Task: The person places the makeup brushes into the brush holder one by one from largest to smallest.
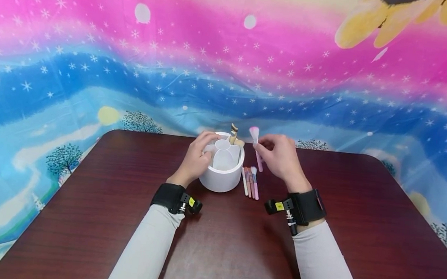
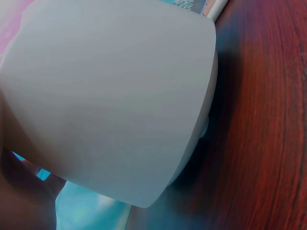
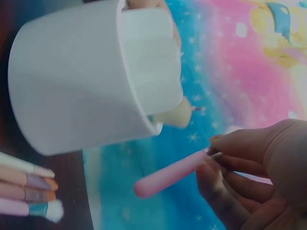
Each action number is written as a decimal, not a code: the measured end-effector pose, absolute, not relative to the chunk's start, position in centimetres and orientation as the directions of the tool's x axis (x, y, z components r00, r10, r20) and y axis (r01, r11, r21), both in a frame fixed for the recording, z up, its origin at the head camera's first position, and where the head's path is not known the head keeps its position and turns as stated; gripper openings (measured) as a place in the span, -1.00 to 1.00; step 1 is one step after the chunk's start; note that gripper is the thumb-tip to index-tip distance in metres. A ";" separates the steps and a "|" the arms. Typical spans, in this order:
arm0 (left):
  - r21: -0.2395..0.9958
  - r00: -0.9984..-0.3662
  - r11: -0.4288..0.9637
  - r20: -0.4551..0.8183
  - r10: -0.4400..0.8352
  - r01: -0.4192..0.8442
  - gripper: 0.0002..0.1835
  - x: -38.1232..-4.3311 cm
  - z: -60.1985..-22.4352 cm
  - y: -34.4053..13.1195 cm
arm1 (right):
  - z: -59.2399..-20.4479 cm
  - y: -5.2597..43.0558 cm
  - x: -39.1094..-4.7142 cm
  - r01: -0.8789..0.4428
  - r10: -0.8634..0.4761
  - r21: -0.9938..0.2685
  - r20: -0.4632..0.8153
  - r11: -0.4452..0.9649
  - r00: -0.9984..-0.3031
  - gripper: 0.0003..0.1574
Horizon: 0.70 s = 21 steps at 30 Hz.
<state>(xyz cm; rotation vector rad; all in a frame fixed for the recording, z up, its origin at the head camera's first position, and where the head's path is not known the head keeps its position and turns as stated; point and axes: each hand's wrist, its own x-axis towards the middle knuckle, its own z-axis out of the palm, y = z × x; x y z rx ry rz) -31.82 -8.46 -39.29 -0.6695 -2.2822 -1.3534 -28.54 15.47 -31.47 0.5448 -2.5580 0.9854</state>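
My left hand grips the rim of a white round brush holder, with its fingers over the far side and its thumb at the near side. Dividers split the holder's inside, and a cream-coloured brush stands at its back right. Between thumb and fingers, my right hand pinches a pink makeup brush just right of the holder. Its pink-and-white bristles point up and its handle end points down. In the left wrist view, the holder's side wall fills most of the picture.
Several slim makeup brushes lie side by side on the dark reddish-brown table, right of the holder. Behind the table's far edge hangs a colourful cloth with snowflakes and trees.
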 end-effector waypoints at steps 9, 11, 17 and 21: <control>0.695 -0.800 0.408 0.567 0.195 0.592 -0.41 -31.7 -39.2 -8.4 | -30.7 14.2 -27.7 -0.557 -0.236 -0.648 0.518 0.519 -0.822 -0.84; 0.696 -0.800 0.405 0.568 0.195 0.593 -0.41 -31.7 -39.2 -8.4 | -30.7 13.9 -27.6 -0.575 -0.245 -0.652 0.531 0.494 -0.811 -0.84; 0.698 -0.803 0.407 0.563 0.196 0.589 -0.41 -31.8 -39.3 -8.4 | -30.9 13.2 -27.5 -0.601 -0.261 -0.646 0.548 0.471 -0.794 -0.89; 0.697 -0.798 0.399 0.569 0.197 0.596 -0.40 -31.8 -39.3 -8.4 | -31.1 12.9 -27.4 -0.594 -0.280 -0.640 0.530 0.487 -0.800 -0.89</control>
